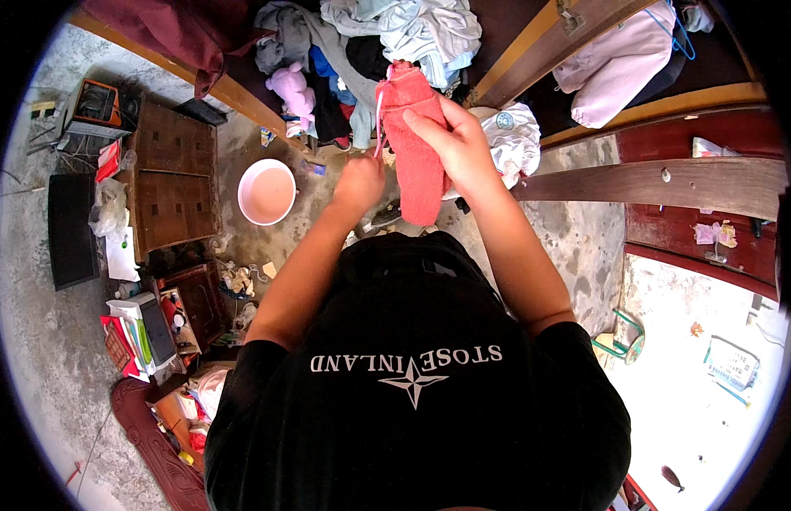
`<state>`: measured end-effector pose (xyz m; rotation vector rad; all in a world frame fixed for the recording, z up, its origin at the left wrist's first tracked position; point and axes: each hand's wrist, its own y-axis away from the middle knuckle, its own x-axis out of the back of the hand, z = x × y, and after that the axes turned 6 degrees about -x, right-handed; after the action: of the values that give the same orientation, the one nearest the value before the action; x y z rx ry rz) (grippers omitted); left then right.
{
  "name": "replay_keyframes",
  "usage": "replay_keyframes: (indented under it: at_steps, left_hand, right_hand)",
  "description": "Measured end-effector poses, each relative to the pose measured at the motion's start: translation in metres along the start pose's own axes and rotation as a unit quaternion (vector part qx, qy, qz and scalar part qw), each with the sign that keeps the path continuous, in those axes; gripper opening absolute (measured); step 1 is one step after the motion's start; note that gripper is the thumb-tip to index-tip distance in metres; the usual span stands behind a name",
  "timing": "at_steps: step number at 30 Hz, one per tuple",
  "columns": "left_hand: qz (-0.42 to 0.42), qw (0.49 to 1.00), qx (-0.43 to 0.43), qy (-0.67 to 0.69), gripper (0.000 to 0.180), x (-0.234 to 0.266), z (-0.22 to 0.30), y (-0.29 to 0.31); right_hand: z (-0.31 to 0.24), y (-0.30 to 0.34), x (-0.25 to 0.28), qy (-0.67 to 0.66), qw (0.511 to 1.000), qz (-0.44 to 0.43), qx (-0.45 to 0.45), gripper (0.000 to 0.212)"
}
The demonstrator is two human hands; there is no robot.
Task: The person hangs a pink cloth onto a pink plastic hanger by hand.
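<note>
A long, rolled or folded coral-red terry cloth [419,175] hangs in front of me. My right hand [460,145] grips it from the right, thumb across its front and fingers behind. From its gathered top, a thin pale cord [379,119] runs down the left side. My left hand [359,180] is closed in a fist at the lower end of that cord and appears to pinch it; the fingertips are partly hidden. Beyond the cloth lies a pile of clothes [353,51] in an open wooden wardrobe, with a pink plush toy [290,92] at its left.
On the concrete floor to the left stands a white basin [242,189] with pinkish-brown liquid. A wooden cabinet [175,170] stands further left. A wooden beam [651,183] crosses at the right, below a shelf with pale pink trousers [621,64]. White fabric [516,140] lies beside my right hand.
</note>
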<state>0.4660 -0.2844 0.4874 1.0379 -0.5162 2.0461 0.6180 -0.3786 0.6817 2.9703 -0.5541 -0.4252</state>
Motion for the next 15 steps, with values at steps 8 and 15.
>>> replay_keyframes:
  at_steps: [8, 15]
  left_hand:
    - [-0.033, 0.998, -0.056, -0.011, 0.034, 0.025, 0.026, -0.010]
    - [0.013, 0.997, -0.074, -0.034, 0.033, 0.010, 0.022, -0.017]
  right_hand:
    - [0.019, 0.005, -0.013, 0.170, 0.979, 0.073, 0.091, 0.043]
    - [0.016, 0.001, -0.014, 0.438, 0.837, 0.103, 0.310, 0.051]
